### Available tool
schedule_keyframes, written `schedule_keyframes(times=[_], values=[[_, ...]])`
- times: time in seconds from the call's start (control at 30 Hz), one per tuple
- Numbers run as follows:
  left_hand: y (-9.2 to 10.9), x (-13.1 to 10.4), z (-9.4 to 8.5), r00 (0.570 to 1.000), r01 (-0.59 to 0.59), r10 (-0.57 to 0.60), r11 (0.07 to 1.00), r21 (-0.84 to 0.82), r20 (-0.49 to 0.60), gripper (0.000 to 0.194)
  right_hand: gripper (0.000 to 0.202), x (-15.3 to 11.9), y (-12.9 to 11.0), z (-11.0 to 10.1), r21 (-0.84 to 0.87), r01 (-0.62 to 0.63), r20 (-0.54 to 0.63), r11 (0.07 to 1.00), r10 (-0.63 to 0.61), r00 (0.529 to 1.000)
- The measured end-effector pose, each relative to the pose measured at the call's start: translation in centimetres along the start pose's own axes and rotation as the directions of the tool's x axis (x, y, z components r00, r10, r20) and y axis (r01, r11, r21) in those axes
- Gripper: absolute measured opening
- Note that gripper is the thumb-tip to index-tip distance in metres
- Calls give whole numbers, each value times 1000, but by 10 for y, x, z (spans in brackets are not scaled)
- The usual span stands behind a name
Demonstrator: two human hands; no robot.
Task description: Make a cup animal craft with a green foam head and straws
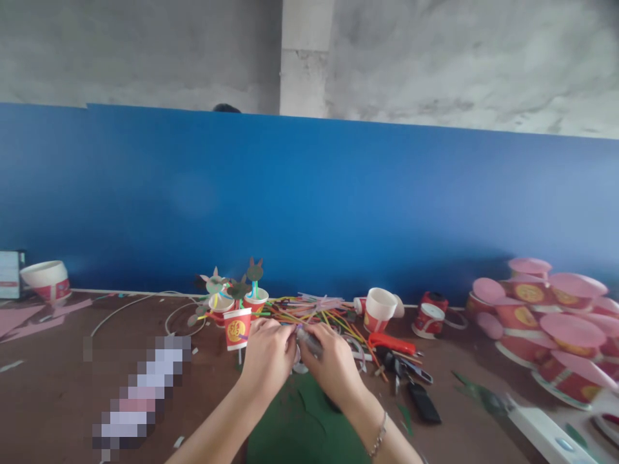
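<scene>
Both my hands meet above a dark green sheet [290, 425] at the middle of the table. My left hand [268, 354] is closed with its fingertips pinched around a thin purple stick, whose end shows left of the knuckles. My right hand [333, 364] is closed around a grey, partly see-through cylinder [310, 341], its tip against the left fingertips. The exact contact point is hidden by the fingers. Just left of my left hand is a red and white paper cup [238, 328] with a gold emblem.
Behind are cups with paper animal heads [255, 270], colored sticks [329, 316] and a white cup [380, 309]. To the right lie a red-handled tool [391, 343], a black key fob [424, 403], a white glue gun [546, 425] and stacked pink-topped cups [573, 328]. A blue partition [309, 206] stands behind.
</scene>
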State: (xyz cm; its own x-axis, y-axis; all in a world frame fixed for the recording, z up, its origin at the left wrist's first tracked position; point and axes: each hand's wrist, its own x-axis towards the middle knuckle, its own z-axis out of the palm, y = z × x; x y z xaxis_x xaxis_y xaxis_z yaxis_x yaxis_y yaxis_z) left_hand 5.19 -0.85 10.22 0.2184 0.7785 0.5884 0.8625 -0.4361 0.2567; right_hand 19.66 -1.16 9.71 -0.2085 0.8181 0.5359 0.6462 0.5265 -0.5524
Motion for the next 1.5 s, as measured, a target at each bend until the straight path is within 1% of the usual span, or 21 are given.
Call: schedule_keyframes(times=[0.17, 0.33, 0.4, 0.57, 0.7, 0.9, 1.0, 1.07, 1.13, 1.3, 1.4, 1.5], values=[[2, -2, -1, 999, -28, 28, 1000, 11, -39, 21, 14, 0, 1, 1, -93, 10, -13, 996, -11, 1000], [1, 0, -2, 999, 2, -3, 1000, -5, -44, 21, 16, 1, 4, 0, -173, -82, -19, 981, 80, 997], [-1, 0, -2, 999, 16, -16, 1000, -2, -47, 22, 15, 1, 3, -1, -159, -78, -26, 984, 75, 997], [0, -2, 1, 999, 2, -2, 1000, 4, -37, 21, 12, -1, -3, -2, -112, -9, 0, 994, 10, 1000], [5, -3, -1, 1000, -2, 1, 1000, -12, -10, 20, 12, -2, -5, -3, -110, -10, -12, 994, 9, 1000], [5, -1, -4, 1000, -2, 0, 996, -84, -25, 23, 13, 0, -2, -1, -32, -37, -47, 999, 35, 998], [4, 0, -4, 1000, -7, 5, 993, -122, -20, 24, 16, 1, 4, 1, -82, -77, -68, 994, 71, 995], [2, 0, -3, 1000, -4, 2, 993, -114, -16, 25, 18, 2, 7, 1, -153, -108, -88, 982, 95, 992], [1, 0, -3, 1000, 3, -4, 996, -94, -10, 26, 17, 2, 7, -2, -189, -116, -95, 975, 99, 991], [1, -2, -2, 1000, -15, 15, 997, -70, 7, 26, 15, -1, -4, -5, -127, 5, -27, 992, -8, 1000], [2, -3, -1, 1000, -20, 21, 998, -64, 12, 24, 14, -2, -6, -1, -131, 5, -9, 991, -6, 1000], [2, -1, 0, 1000, 11, -10, 996, -83, 8, 23, 18, -1, -1, 2, -132, -18, -19, 991, 15, 1000]])
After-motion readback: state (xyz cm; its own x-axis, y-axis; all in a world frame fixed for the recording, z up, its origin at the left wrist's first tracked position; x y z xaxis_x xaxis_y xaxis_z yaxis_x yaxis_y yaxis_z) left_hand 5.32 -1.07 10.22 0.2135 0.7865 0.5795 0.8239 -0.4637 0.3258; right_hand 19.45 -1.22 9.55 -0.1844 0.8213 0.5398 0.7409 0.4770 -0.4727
